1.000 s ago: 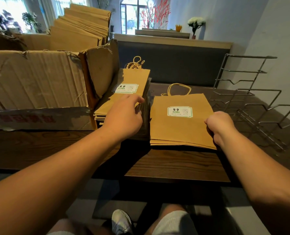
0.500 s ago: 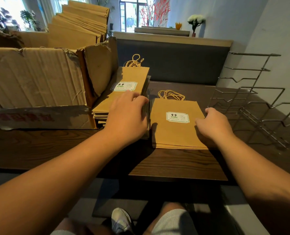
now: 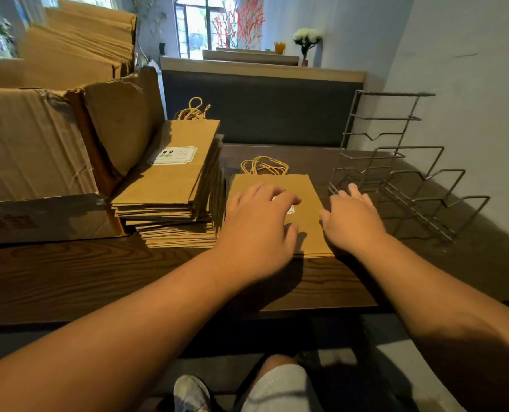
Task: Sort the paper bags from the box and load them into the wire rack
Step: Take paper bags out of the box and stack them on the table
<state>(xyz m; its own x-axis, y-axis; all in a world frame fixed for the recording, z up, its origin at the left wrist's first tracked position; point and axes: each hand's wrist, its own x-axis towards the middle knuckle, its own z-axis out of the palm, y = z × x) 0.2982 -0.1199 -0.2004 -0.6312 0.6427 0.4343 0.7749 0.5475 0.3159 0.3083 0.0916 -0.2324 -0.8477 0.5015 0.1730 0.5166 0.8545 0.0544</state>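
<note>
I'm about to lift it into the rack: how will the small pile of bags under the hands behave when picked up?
The small pile of bags is thin, flat paper, so it is probably light and will likely sag unless held from both sides. Its loose layers may slide apart. The cord handles will likely dangle and could snag the wire rack.
</note>
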